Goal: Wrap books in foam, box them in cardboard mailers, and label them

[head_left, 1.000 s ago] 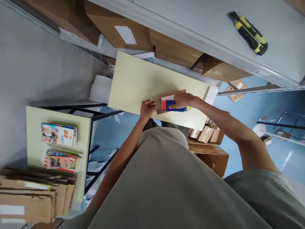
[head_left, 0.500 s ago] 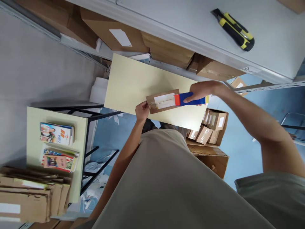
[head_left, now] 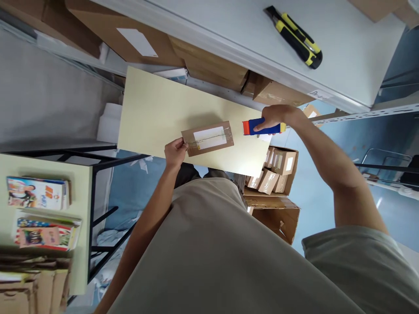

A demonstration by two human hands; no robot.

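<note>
A small brown cardboard box (head_left: 196, 148) with a white label and shiny tape along its top is over the pale yellow table (head_left: 153, 104). My left hand (head_left: 176, 152) grips its left end, fingers closed at the corner. To the right of the box, apart from it, my right hand (head_left: 273, 120) is wrapped around a blue tape dispenser (head_left: 253, 127) with an orange-red front and a yellow rear end. The palm hides part of the dispenser.
A yellow-and-black utility knife (head_left: 296, 38) lies on the grey shelf (head_left: 229, 26) above. Large cartons (head_left: 209, 61) stand behind the table. At right below, an open carton (head_left: 291, 179) holds several small boxes. Books (head_left: 39, 192) and flat cardboard (head_left: 46, 283) occupy a side table at left.
The tape dispenser has come off the box's right end, leaving a gap and uncovering the taped label. My left hand still holds the box. The whole view has shifted.
</note>
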